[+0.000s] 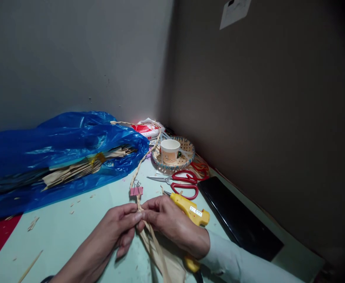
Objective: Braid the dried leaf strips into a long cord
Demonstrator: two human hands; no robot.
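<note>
The loose straw strips (157,251) lie nearest, fanning toward the near edge of the bench (72,232), and both hands close on them where they meet the finished braid (139,165). The left hand (116,232) pinches the strands between thumb and fingertips; the right hand (169,222) is closed on them too, the two hands touching. This looks like plaiting mid-course: the braid runs back past a pink binder clip (136,190) toward the woven basket (174,157) in the far corner. The next crossing seems to need steady tension and one strand folded over. A yellow glue gun (191,210) and red scissors (184,182) lie just beside the right hand.
</note>
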